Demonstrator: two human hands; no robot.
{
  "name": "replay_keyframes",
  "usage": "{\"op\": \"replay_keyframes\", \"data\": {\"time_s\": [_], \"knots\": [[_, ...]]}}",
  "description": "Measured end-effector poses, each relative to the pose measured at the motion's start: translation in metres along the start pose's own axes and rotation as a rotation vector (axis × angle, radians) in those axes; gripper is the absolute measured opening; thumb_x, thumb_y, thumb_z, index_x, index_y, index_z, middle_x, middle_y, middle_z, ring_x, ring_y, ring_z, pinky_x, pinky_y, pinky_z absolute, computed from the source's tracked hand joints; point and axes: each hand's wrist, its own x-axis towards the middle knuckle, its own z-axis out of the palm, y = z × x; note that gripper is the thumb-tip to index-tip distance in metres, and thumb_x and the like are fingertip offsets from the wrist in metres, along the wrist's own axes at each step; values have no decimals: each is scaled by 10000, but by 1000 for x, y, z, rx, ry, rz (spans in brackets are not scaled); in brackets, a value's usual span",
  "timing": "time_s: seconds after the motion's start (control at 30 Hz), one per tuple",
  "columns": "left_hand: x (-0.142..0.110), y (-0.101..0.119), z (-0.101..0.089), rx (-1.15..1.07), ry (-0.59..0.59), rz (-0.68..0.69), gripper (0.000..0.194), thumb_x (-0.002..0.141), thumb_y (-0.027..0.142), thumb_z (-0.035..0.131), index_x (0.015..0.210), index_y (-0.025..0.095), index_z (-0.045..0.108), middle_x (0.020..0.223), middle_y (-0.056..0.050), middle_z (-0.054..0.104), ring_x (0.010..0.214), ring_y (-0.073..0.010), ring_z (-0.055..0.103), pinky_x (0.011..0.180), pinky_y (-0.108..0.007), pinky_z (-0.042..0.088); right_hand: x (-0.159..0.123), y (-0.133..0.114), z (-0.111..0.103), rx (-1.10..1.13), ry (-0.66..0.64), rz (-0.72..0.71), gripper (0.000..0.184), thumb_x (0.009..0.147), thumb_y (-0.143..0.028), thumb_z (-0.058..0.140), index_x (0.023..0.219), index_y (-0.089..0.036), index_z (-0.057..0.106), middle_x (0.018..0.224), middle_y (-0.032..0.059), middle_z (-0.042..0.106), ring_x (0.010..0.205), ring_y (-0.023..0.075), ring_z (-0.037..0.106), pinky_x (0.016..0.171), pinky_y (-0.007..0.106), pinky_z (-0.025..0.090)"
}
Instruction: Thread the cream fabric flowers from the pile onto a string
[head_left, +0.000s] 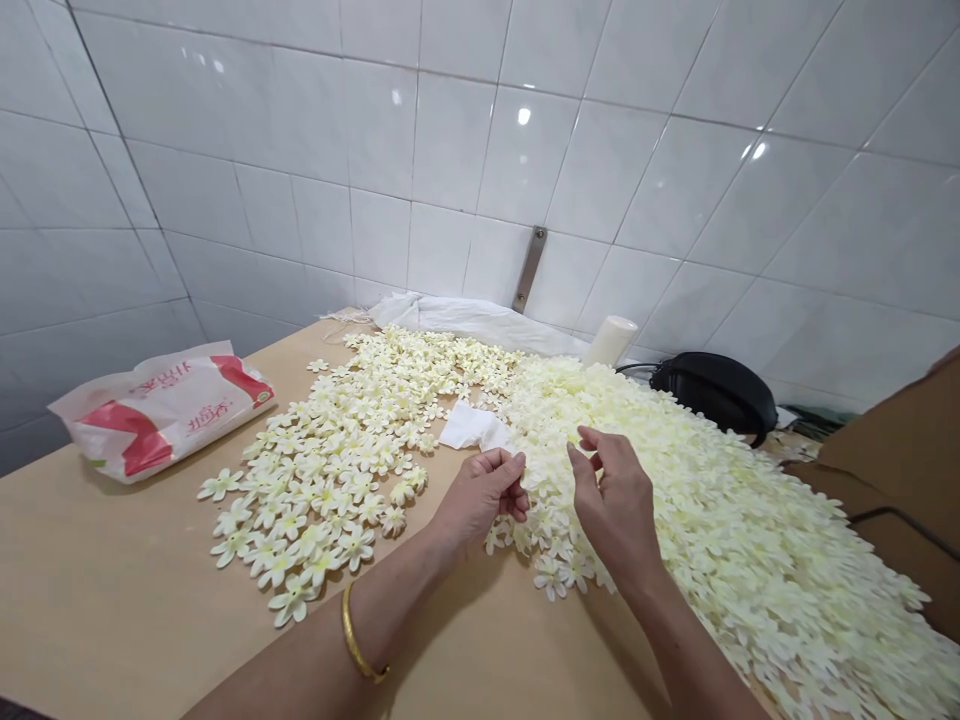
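Toward the near side of the desk (pixel 112 570), both of the person's bare hands are held close together, a small gap between them. On the left hand (pixel 491 490) the fingers curl inward and the thumb lies along the bent index finger; I cannot tell whether this grip is closed on anything. On the right hand (pixel 613 490) the fingers bend and the thumb tip sits near the index fingertip; whether that grip is open or pinching something small, I cannot tell either. A gold bangle (pixel 350 630) circles the left wrist.

Pale yellow-white flowers cover much of the desk. A thinner scatter (pixel 322 470) stretches from left of the left hand toward the back edge, and a dense heap (pixel 765 540) fills the right side, behind and beside the right hand. Just beyond the left hand, between the two spreads, lies a white tissue (pixel 469 425).

Near the left edge of the desk rests a white and red package (pixel 187 408). Along the back edge stretches white sheeting (pixel 450 313), with a pale cylinder (pixel 610 342) leaning beside the heap. Farther right, near the back right corner, sits a black object (pixel 712 392), with brown cardboard (pixel 892 430) nearby.
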Motion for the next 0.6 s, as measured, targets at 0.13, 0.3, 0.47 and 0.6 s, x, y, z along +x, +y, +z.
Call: {"op": "replay_keyframes", "data": {"time_s": [0.13, 0.3, 0.47, 0.6], "knots": [[-1, -2, -1, -12, -44, -11, 305, 550, 314, 717, 577, 146, 463, 453, 42, 499, 423, -72, 496, 441, -198, 403, -11, -6, 7, 336, -330, 187, 233, 772, -383, 488, 774, -170, 583, 687, 38, 572, 631, 157, 513, 586, 280, 406], [-3, -2, 2, 52, -38, -24, 252, 546, 250, 699, 591, 145, 475, 443, 41, 511, 420, -74, 496, 447, -198, 400, -17, -6, 13, 522, -336, 267, 204, 757, -337, 511, 635, -175, 534, 549, -16, 511, 529, 119, 463, 515, 244, 379], [-8, -1, 9, 317, 113, 99, 197, 604, 226, 618, 542, 158, 443, 384, 56, 468, 369, -67, 449, 400, -183, 371, -23, -2, 17, 246, -93, -125, 195, 778, -255, 477, 609, -176, 534, 640, 17, 502, 629, 143, 461, 585, 270, 374], [-8, -4, 10, 322, 128, 102, 223, 643, 278, 594, 537, 163, 435, 366, 53, 463, 360, -70, 451, 400, -182, 378, -24, -2, 21, 307, -126, -30, 200, 800, -301, 461, 643, -184, 505, 615, 2, 490, 588, 136, 472, 551, 266, 386]]}}
